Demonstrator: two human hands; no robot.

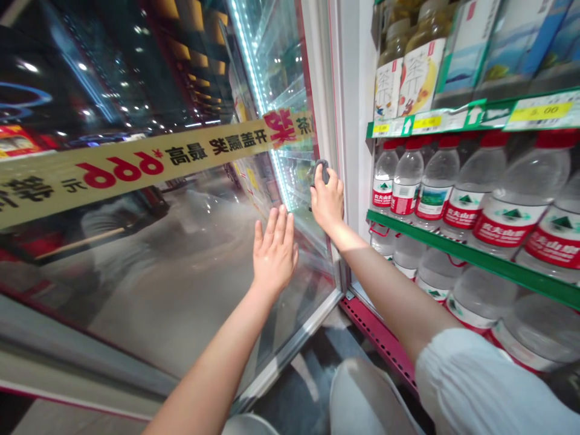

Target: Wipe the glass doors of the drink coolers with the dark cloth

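Note:
My left hand (273,257) lies flat against the glass door (203,290), fingers stretched out and nothing in it. Further right and higher, my right hand (329,202) presses a small dark grey cloth (322,170) to the glass beside the hinge-side frame (319,78). Most of the cloth is covered by my fingers, so its full shape is hidden. A yellow sticker strip (190,151) with red and black reversed characters crosses the door above my left hand.
On the right, cooler shelves (475,257) hold red-capped water bottles (437,187), with drink bottles (423,66) and cartons above. A perforated red sill (380,341) runs along the cooler's base. My knees (369,399) are close to the door's lower frame (290,350).

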